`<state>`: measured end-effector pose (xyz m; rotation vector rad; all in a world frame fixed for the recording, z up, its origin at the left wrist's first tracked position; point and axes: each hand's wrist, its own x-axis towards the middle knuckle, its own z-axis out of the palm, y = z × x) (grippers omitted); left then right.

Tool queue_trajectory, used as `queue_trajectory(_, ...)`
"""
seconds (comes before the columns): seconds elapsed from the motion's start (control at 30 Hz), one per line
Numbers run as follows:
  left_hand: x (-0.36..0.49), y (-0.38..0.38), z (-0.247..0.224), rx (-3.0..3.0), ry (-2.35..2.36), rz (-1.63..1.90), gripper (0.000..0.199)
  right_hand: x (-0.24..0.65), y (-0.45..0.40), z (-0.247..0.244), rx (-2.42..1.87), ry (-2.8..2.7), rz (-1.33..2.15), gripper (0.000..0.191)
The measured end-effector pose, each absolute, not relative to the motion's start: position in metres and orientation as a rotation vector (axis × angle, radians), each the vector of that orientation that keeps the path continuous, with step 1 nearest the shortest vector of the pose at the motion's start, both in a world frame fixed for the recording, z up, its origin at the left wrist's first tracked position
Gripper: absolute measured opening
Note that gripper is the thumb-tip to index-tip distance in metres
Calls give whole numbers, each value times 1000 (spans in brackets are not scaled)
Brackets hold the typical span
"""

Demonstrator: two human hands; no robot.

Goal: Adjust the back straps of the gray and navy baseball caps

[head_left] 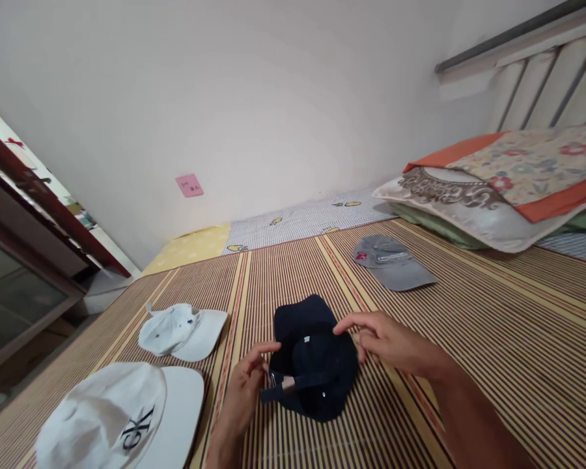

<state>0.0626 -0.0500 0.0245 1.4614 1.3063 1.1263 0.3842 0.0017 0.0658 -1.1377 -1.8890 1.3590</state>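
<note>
A dark navy cap [317,358] lies with its inside facing up on the striped mat [273,280], its brim pointing away and its strap toward me. My left hand [247,378] grips the cap's left edge beside the strap, fingertips over the rim. At the right edge, my right hand [378,339] holds the rim between index finger and thumb. To the left lie a small white cap [180,331] and a larger white cap with black letters [112,417]. A grey cap [390,260] rests farther back on the right.
Stacked pillows [508,176] lie at the back right near a white slatted headboard [547,85]. Behind the mat are a checked cloth [303,218] and a yellow cloth [190,247], against a wall with a pink note [189,185]. A dark cabinet [19,299] stands left.
</note>
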Motion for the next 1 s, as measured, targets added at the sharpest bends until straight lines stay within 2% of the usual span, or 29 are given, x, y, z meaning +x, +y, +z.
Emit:
queue_trajectory(0.1,70,-49,27,1558,1216,1060,21,381,1,61,-1144,-1875,1512,35)
queue_trajectory(0.2,77,-44,22,1542,1242,1024,9,378,5,52,-1212,-1862,1514,23)
queue_trajectory(0.33,76,-37,15,1577,1286,987,18,381,10,45,-1242,-1818,1422,20)
queue_trajectory(0.5,70,-30,9,1513,1350,1090,20,387,8,51,-1133,-1776,1529,29)
queue_trajectory(0.7,72,-28,5,1278,1240,1193,13,375,0,50,-1097,-1838,1713,55)
queue_trajectory(0.77,73,-30,10,1263,1212,1177,11,368,-2,50,-1097,-1856,1750,43)
queue_trajectory(0.87,73,-36,21,1331,1248,1110,4,362,-3,52,-1082,-1901,1733,8)
queue_trajectory(1.0,71,-44,29,1351,1292,1017,11,364,-2,52,-1055,-1941,1681,19)
